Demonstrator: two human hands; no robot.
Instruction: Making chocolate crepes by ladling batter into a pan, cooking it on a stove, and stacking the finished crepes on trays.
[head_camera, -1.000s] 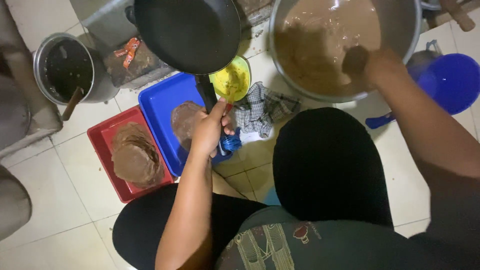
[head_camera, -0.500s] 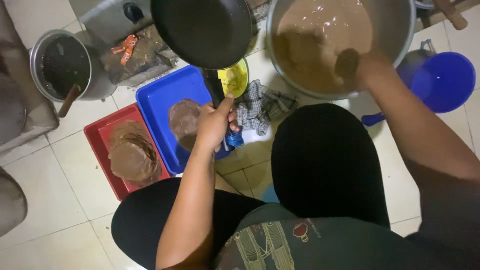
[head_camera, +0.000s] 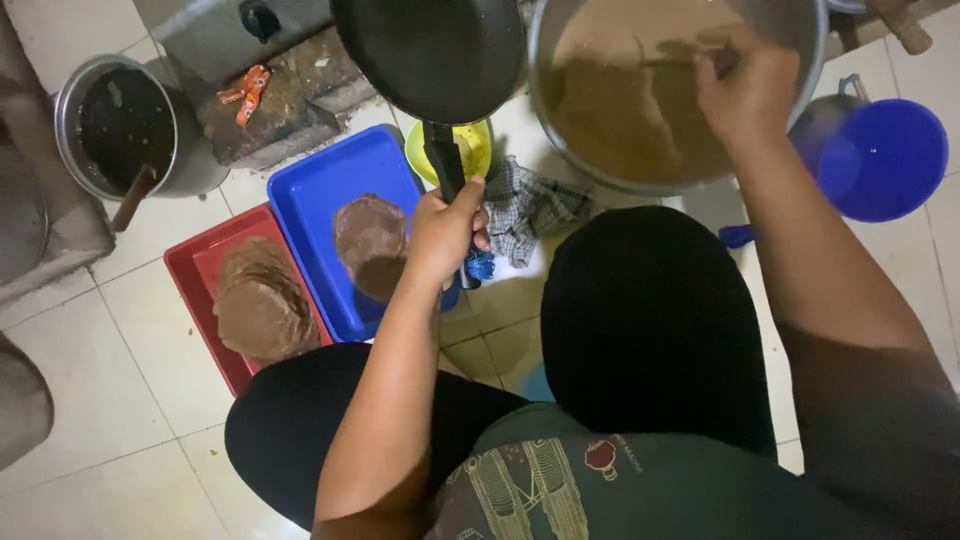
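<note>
We held the black frying pan (head_camera: 430, 55) by its handle (head_camera: 445, 165), our left hand (head_camera: 445, 232) wrapped shut around the lower end of that handle. The pan hung above the tiled floor (head_camera: 120, 400), its far edge cut off by the top of the view and its right rim just beside the large metal pot (head_camera: 690, 90) of brown batter. Our right hand (head_camera: 750, 95) reached over the pot's near rim, with the fingers (head_camera: 720, 70) curled around a utensil in the batter (the utensil itself was too blurred for us to tell its kind).

Below the pan stood a yellow bowl (head_camera: 475, 150) and, touching it, a checked cloth (head_camera: 530, 205). The blue tray (head_camera: 330, 190) lay directly left of our left hand and carried one brown flat cake (head_camera: 370, 240); the red tray (head_camera: 195, 265) touched its left edge and bore a stack of the same cakes (head_camera: 262, 305). A dark-filled pot (head_camera: 125, 125) with a wooden handle stood well apart at the upper left. A blue bucket (head_camera: 880, 160) sat just right of the batter pot.

Open floor remained only at the lower left; our knees (head_camera: 640, 320) closed off the near side.
</note>
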